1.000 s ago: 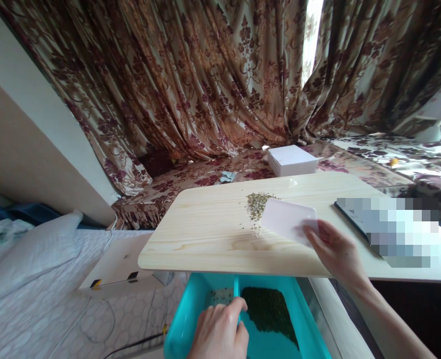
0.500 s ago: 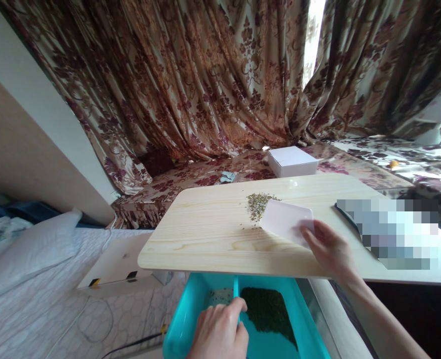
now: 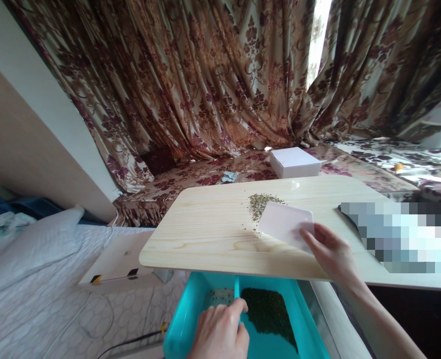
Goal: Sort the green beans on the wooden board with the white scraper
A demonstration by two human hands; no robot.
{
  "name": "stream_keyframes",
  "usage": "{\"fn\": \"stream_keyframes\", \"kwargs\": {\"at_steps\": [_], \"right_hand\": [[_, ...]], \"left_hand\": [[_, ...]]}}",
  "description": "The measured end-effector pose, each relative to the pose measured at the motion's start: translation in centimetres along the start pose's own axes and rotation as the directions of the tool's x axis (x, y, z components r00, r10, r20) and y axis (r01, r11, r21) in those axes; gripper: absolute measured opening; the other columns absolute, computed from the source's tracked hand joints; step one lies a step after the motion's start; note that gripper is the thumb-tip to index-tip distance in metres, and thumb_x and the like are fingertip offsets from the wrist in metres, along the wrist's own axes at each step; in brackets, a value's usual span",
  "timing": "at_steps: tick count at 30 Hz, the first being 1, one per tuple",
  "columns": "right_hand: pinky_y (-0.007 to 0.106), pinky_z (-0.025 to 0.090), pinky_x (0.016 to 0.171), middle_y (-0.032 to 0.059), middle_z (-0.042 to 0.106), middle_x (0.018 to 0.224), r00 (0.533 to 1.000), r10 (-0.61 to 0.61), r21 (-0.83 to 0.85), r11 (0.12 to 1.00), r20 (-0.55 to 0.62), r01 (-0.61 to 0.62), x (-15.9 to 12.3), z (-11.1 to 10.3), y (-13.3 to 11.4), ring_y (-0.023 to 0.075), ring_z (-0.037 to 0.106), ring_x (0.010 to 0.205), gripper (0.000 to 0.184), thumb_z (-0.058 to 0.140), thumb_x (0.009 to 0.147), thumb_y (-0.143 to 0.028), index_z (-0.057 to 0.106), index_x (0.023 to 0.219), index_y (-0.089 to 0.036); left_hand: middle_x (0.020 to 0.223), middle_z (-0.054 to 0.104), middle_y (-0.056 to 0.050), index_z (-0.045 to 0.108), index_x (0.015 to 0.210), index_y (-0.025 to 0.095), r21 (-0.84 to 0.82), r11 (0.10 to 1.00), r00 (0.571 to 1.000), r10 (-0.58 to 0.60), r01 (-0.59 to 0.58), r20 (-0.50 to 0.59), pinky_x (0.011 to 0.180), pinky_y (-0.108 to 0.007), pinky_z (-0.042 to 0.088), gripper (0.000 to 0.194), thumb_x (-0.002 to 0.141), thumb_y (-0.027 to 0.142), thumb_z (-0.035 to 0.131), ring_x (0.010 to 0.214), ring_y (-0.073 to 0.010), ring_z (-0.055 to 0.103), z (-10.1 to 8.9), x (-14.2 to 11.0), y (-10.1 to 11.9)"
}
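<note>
My right hand (image 3: 329,252) pinches a white plastic scraper card (image 3: 286,222) that rests tilted on a light wooden board (image 3: 205,234), its far edge against a small pile of green-grey seeds (image 3: 260,204). My left hand (image 3: 220,331) grips the near part of a turquoise divided tray (image 3: 183,319) held below the board's front edge. The tray's right compartment holds a heap of dark green grains (image 3: 267,311); the left compartment has a thin layer of pale grains (image 3: 220,296).
A white box (image 3: 293,160) sits beyond the board on floral cloth, in front of heavy patterned curtains (image 3: 213,75). A blurred-out patch (image 3: 392,232) lies on the board's right side. A white mattress (image 3: 37,279), a flat white box (image 3: 119,262) and cables are to the left.
The scraper and my right hand have shifted slightly left, pushing closer into the seed pile. My left hand and the tray stay put.
</note>
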State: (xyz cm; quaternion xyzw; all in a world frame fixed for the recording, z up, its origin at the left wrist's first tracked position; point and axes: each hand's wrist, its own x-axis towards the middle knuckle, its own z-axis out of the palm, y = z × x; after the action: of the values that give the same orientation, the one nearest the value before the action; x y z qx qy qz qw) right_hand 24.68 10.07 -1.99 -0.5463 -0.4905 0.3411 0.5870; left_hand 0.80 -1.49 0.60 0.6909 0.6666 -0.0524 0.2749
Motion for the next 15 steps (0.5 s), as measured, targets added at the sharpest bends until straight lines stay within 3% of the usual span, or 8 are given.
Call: {"fn": "stream_keyframes", "kwargs": {"at_steps": [9, 15], "right_hand": [[0.026, 0.047, 0.046, 0.0007, 0.071, 0.061, 0.999, -0.045, -0.073, 0.996, -0.023, 0.044, 0.12, -0.6, 0.44, 0.018, 0.063, 0.053, 0.016, 0.068, 0.064, -0.039, 0.067, 0.068, -0.024], [0.028, 0.053, 0.054, 0.0027, 0.075, 0.071, 1.0, 0.024, 0.025, 0.999, -0.001, -0.024, -0.13, -0.05, -0.08, 0.0217, 0.069, 0.064, 0.024, 0.073, 0.06, -0.042, 0.07, 0.075, -0.023]], "left_hand": [[0.11, 0.068, -0.005, 0.059, 0.122, 0.031, 0.027, 1.0, 1.0, 0.003, -0.003, 0.012, 0.093, -0.037, 0.04, 0.046, 0.082, 0.02, 0.04, 0.106, -0.0259, 0.059, 0.08, 0.51, -0.18], [0.11, 0.067, -0.006, 0.057, 0.123, 0.03, 0.035, 0.999, 0.999, 0.012, -0.014, 0.04, 0.094, -0.039, 0.041, 0.046, 0.081, 0.021, 0.04, 0.106, -0.0271, 0.059, 0.31, 0.78, -0.64]]}}
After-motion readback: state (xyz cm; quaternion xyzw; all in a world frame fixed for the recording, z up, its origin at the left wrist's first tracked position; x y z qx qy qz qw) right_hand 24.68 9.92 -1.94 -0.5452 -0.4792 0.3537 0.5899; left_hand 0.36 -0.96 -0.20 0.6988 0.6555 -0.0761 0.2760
